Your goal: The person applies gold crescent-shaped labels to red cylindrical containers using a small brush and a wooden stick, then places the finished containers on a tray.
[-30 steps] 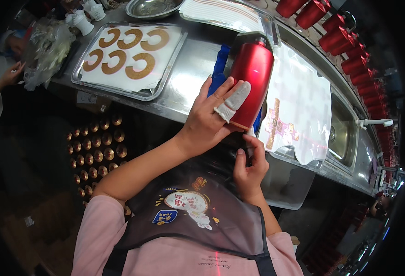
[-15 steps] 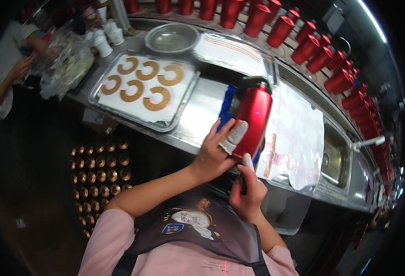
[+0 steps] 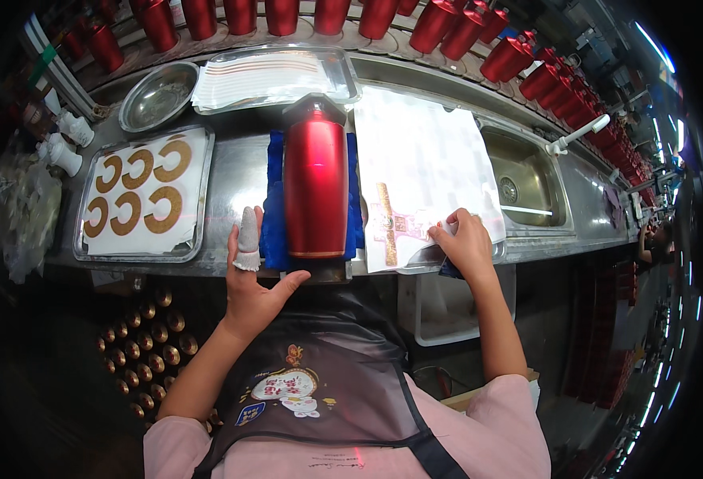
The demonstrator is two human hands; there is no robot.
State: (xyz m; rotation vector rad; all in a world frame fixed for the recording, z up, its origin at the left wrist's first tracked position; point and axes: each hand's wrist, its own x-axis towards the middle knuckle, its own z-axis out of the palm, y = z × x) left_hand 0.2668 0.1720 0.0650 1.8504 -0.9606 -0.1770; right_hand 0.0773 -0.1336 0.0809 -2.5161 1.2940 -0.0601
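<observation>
A glossy red bottle (image 3: pixel 316 188) lies on a blue cloth (image 3: pixel 274 215) at the middle of the counter, its neck pointing away from me. My left hand (image 3: pixel 255 275) is open beside its near left end, thumb and fingers spread, with a whitish finger cover on one finger. Over a white sheet (image 3: pixel 427 152) to the right, my right hand (image 3: pixel 465 243) pinches the right edge of a pink and gold decal (image 3: pixel 407 226). A gold strip (image 3: pixel 386 231) crosses the decal's left end. Something dark blue shows under the right palm, partly hidden.
A metal tray (image 3: pixel 201 215) with gold C-shaped decals sits on the left. Behind are a metal bowl (image 3: pixel 158 96) and a tray of striped sheets (image 3: pixel 267 76). A sink (image 3: pixel 523 180) is at right. Red bottles (image 3: pixel 281 16) line the back; gold-coloured round parts (image 3: pixel 158 331) are below left.
Both hands have left the bottle. My left hand is now beside it, spread; my right hand has moved right to the decal. The view has turned toward the right.
</observation>
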